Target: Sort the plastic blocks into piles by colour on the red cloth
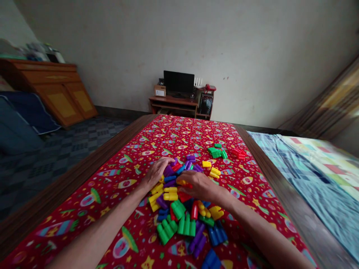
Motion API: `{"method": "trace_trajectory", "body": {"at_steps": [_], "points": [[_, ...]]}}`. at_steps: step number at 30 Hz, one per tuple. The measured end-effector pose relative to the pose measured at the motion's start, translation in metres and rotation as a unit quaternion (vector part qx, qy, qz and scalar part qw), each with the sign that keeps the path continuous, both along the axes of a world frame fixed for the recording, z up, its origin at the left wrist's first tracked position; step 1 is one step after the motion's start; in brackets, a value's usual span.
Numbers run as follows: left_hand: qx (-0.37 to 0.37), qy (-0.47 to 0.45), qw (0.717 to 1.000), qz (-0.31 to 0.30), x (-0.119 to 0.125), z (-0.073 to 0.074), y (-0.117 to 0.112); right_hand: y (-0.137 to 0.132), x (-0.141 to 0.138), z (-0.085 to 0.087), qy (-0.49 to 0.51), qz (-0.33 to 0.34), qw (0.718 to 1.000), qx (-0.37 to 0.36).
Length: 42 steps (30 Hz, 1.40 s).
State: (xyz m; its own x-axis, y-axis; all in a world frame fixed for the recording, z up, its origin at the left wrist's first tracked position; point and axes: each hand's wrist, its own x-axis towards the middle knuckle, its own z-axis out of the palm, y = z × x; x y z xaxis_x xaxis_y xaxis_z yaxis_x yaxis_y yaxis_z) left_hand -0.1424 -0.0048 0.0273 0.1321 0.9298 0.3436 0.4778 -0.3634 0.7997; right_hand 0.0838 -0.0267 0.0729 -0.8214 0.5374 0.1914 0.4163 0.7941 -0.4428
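On the red rocket-print tablecloth (186,131) sits a heap of plastic building blocks (178,209), apparently being picked through by the right hand (198,183) over its middle and left hand (157,170) at its left edge (both curled, grip impossible to tell), the next move calling for a pinch.

I count two hands (158,171), one tablecloth (112,220) and more than twenty toy blocks (186,226) (too heaped for an exact tally). Also one monitor (178,83), two speakers (193,95), one telephone (210,87).

Nothing is legible, the white label (160,92) on the box (159,87) being too small.
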Motion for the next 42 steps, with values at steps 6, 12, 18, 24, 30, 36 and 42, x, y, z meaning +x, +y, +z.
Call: {"method": "trace_trajectory", "body": {"at_steps": [6, 12, 18, 24, 30, 36, 42], "points": [[0.033, 0.006, 0.999, -0.010, 0.001, -0.002, 0.003, 0.019, 0.009, 0.001, 0.119, -0.137, 0.980, -0.082], [0.018, -0.003, 1.000, -0.007, -0.001, -0.006, 0.005, 0.043, 0.060, 0.026, 0.151, -0.207, 0.966, -0.031], [0.028, 0.003, 1.000, -0.011, -0.003, -0.006, 0.008, 0.054, 0.140, 0.009, 0.079, -0.333, 0.939, -0.024], [0.030, 0.005, 1.000, 0.001, -0.005, -0.015, 0.016, 0.034, 0.188, -0.022, 0.025, -0.488, 0.873, -0.010], [0.032, 0.001, 0.999, -0.001, -0.006, -0.017, 0.018, 0.019, 0.201, -0.019, -0.120, -0.597, 0.791, 0.059], [0.018, 0.008, 1.000, -0.002, -0.003, -0.005, 0.009, 0.015, 0.183, -0.024, -0.153, -0.464, 0.864, 0.123], [0.028, 0.011, 1.000, 0.000, -0.003, -0.006, 0.010, 0.031, 0.183, -0.028, -0.214, -0.480, 0.847, 0.076]]}}
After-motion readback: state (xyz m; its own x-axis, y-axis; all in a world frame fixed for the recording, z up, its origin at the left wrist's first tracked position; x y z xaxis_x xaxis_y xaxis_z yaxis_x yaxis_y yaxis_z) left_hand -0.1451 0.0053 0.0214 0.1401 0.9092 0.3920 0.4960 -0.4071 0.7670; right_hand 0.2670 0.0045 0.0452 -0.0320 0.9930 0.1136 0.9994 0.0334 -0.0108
